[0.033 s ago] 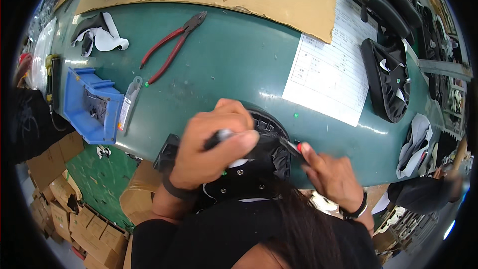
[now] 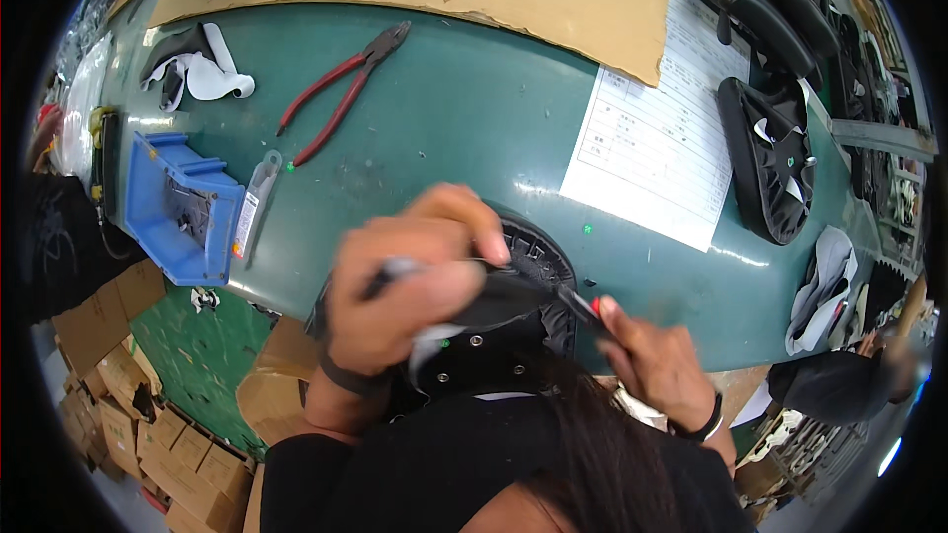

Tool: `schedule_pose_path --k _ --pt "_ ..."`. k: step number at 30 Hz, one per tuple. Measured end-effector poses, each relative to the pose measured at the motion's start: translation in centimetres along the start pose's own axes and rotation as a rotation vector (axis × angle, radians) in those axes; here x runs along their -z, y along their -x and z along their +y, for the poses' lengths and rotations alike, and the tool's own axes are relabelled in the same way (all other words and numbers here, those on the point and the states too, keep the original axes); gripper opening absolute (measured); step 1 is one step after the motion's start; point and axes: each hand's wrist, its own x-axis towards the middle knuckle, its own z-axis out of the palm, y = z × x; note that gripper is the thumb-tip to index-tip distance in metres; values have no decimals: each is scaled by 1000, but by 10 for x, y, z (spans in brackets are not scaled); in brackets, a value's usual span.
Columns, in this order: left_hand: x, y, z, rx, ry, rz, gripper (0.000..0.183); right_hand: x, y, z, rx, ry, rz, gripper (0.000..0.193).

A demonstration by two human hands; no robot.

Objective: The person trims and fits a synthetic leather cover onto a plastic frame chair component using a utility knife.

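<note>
At the near edge of the table lies a black padded cushion part (image 2: 541,255) with a curved, stapled rim and metal holes in its base. My left hand (image 2: 400,286), smeared by motion, is closed around a strip of black fabric (image 2: 506,302) with a pale underside, drawn taut over the cushion. A slim dark cutter knife (image 2: 585,312) with a red part is gripped in my right hand (image 2: 654,360). Its tip meets the fabric at the cushion's right side. My left hand hides part of the rim.
Red-handled pliers (image 2: 355,84) lie beyond my hands. To the left are a blue bin (image 2: 144,202) with small dark pieces and a clear plastic case (image 2: 257,202). Cardboard (image 2: 553,15), a printed sheet (image 2: 647,138) and another black pad (image 2: 741,168) lie farther off.
My left hand has moved a little to the left, stretching more of the black fabric into view. The knife in my right hand has shifted slightly.
</note>
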Motion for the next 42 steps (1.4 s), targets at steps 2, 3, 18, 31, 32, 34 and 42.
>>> schedule_pose_path --k 2,3,18,31,32,34,42 --pt "-9 -6 17 24 694 194 23 -11 23 -6 1 -95 83 61" --pt "-8 -9 20 29 698 186 23 -14 31 -6 -7 -93 88 61" --pt "-20 15 -8 -16 -418 -380 25 -12 48 -11 -141 -167 -3 54" --pt "-39 34 -23 -279 -1174 -625 22 10 28 -9 -61 170 -49 54" --pt "-36 32 -27 -292 -1017 -569 22 8 27 -10 -62 154 -48 54" --pt "-33 25 -26 -214 -923 -529 23 -7 38 -13 -107 85 10 55" --pt "-22 17 -18 247 378 -74 22 -46 57 -45 -293 -110 345 52"
